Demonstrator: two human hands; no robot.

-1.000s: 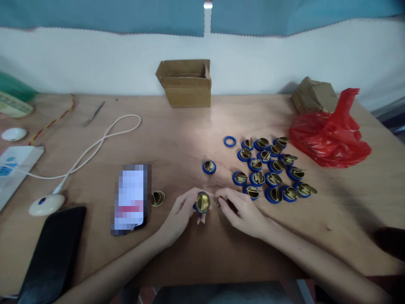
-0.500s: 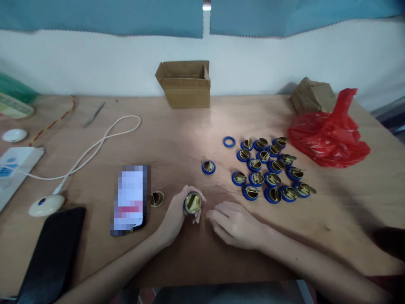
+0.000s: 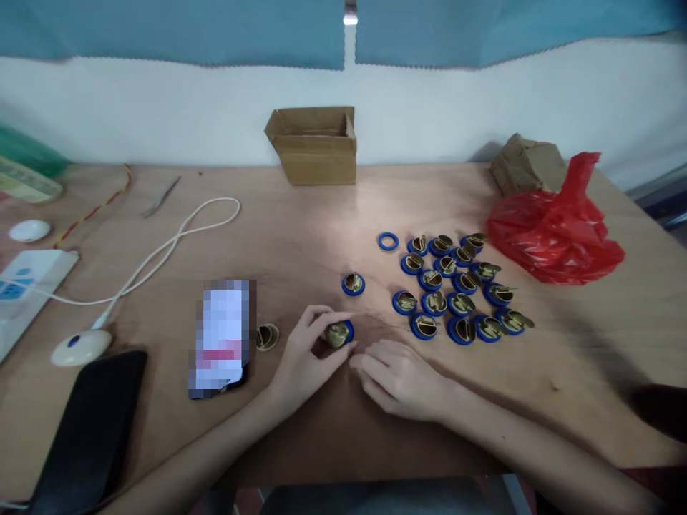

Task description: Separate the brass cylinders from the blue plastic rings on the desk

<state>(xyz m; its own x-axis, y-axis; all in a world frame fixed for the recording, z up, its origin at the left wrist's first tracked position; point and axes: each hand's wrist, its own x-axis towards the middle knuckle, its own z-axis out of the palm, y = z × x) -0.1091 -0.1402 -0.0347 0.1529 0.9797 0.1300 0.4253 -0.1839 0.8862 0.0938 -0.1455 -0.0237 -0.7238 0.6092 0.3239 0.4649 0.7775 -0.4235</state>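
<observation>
Between thumb and forefinger of the left hand [image 3: 308, 350], over the bench [image 3: 300, 243], is a blue-ringed fitting [image 3: 338, 334], brass-coloured and tilted, its blue edge towards the right. This grip is closed around the piece; whether the bench bears its weight, I cannot tell. The step in hand seems to be turning or placing that single piece, and the next move calls, I judge, for a light, even pinch on its rim.

Just right of the grip, the right hand [image 3: 394, 379] rests with fingers curled, hiding anything inside and leaving little room there. Just beyond the grip, a lone similar fitting [image 3: 353, 284] could be bumped. To its left, a ringless fitting [image 3: 267, 336] lies beside a phone [image 3: 222, 336]. Farther right and beyond are a cluster of fittings [image 3: 434, 302], a loose blue ring [image 3: 388, 249] and a red plastic bag [image 3: 555, 236].
</observation>
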